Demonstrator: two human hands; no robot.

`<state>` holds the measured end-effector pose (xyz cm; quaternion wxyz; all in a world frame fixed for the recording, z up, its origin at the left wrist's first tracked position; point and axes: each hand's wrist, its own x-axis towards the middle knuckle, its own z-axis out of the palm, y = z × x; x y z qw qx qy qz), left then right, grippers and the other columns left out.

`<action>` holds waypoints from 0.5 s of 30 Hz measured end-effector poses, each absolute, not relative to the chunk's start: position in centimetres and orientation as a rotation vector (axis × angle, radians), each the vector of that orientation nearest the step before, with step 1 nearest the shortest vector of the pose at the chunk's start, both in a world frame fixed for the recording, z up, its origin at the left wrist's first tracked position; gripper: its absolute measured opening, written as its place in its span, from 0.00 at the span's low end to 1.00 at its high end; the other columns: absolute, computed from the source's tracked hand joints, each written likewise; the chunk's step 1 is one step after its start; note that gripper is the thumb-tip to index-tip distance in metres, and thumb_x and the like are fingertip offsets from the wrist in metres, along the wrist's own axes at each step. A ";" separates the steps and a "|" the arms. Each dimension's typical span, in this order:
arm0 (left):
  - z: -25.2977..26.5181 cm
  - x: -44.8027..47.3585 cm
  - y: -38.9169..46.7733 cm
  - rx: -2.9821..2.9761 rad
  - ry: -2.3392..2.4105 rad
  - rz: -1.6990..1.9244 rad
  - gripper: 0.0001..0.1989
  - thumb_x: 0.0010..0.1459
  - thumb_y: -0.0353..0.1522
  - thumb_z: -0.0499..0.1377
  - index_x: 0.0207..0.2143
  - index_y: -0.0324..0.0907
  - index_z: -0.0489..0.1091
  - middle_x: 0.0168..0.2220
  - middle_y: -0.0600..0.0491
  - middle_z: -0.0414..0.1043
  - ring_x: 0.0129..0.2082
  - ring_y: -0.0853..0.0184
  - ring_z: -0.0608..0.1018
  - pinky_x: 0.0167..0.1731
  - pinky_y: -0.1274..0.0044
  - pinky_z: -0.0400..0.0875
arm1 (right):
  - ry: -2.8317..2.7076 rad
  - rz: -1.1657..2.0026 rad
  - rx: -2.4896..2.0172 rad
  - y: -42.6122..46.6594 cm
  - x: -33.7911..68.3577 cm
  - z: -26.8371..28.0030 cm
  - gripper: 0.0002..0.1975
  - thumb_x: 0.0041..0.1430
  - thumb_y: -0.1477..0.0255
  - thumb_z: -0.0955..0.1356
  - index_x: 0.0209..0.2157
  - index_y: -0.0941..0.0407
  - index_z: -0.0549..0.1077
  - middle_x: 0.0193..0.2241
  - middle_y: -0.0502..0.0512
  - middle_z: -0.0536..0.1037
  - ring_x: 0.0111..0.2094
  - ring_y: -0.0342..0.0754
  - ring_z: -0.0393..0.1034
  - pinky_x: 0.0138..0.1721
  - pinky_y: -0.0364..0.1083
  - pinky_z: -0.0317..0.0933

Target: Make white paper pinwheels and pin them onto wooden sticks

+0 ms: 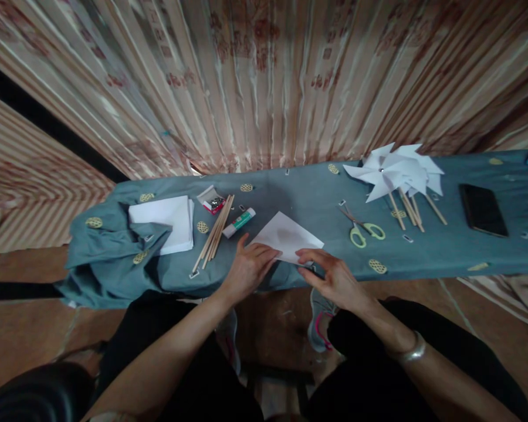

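Note:
A white sheet of paper (286,230) lies cornerwise on the cloth in front of me, its near edge between my hands. My left hand (251,265) grips the paper's near left edge, fingers together and pressed on it, thumb raised at the side. At the near right edge, the thumb and fingers of my right hand (332,274) close around the paper. To the left lie a glue stick (239,223), several wooden sticks (215,231) and an open small box of metal pins (213,201). Scissors with light green handles (361,226) lie right of the paper, blades slightly apart.
A stack of white paper (176,223) rests at the left, partly under a cloth fold. Several white paper pinwheels (396,170) on sticks lie overlapping at the right, near a black phone (483,210). A patterned curtain (264,88) hangs behind the cloth-covered table (435,249).

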<state>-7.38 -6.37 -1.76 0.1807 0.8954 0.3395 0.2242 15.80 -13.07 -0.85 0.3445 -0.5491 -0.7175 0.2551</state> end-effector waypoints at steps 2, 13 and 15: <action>-1.8 -7.1 -5.9 2.439 0.989 0.652 0.14 0.69 0.33 0.52 0.49 0.42 0.75 0.42 0.48 0.82 0.44 0.61 0.82 0.60 0.55 0.62 | -1.684 0.732 -1.506 -11.9 16.1 -1.6 0.08 0.62 0.66 0.67 0.39 0.53 0.76 0.44 0.56 0.83 0.45 0.53 0.78 0.50 0.53 0.70; -1.7 -6.1 -6.7 2.722 0.937 0.628 0.21 0.69 0.31 0.49 0.63 0.39 0.61 0.67 0.40 0.61 0.70 0.56 0.58 0.66 0.56 0.56 | -1.599 0.609 -1.626 -4.2 15.0 -3.0 0.09 0.56 0.64 0.68 0.33 0.53 0.79 0.43 0.57 0.83 0.44 0.55 0.76 0.50 0.55 0.68; -2.3 -5.9 -7.2 2.782 0.912 0.515 0.24 0.69 0.35 0.51 0.64 0.36 0.59 0.67 0.39 0.60 0.71 0.54 0.56 0.67 0.55 0.54 | -1.663 0.487 -1.661 -4.1 14.9 -3.2 0.08 0.57 0.66 0.68 0.33 0.54 0.78 0.45 0.59 0.82 0.48 0.56 0.75 0.53 0.56 0.66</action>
